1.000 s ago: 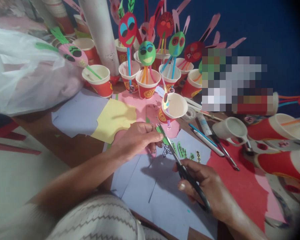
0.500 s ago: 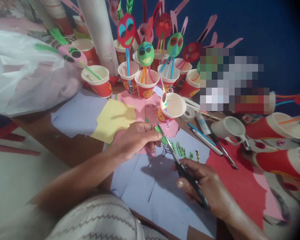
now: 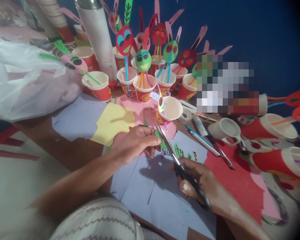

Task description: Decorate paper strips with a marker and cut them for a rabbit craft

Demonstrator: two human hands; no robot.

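Note:
My left hand [image 3: 145, 141] pinches a small piece of green paper [image 3: 163, 144] between thumb and fingers. Black-handled scissors [image 3: 175, 156] are gripped in my right hand [image 3: 197, 180], their blades slightly apart and reaching up to the green paper. Below both hands lies a sheet of light purple paper [image 3: 170, 203]. On it, just beyond the blades, rest small green cut-outs with black markings [image 3: 179, 150] and a yellowish strip with dark circles [image 3: 195, 156]. Part of a black-and-white drawn shape [image 3: 165, 153] shows under the green piece.
Several red-and-white paper cups [image 3: 145, 87] holding straw-legged paper faces stand behind. A single cup [image 3: 170, 110] is close beyond my hands. To the right are a white mug [image 3: 224, 130], pens [image 3: 202, 138] and red paper [image 3: 236, 186]. A plastic bag [image 3: 27, 86] fills the left.
The view has shifted slightly, moving the cups down and left in the picture. Both hands keep nearly the same pose, with the scissors still at the green paper.

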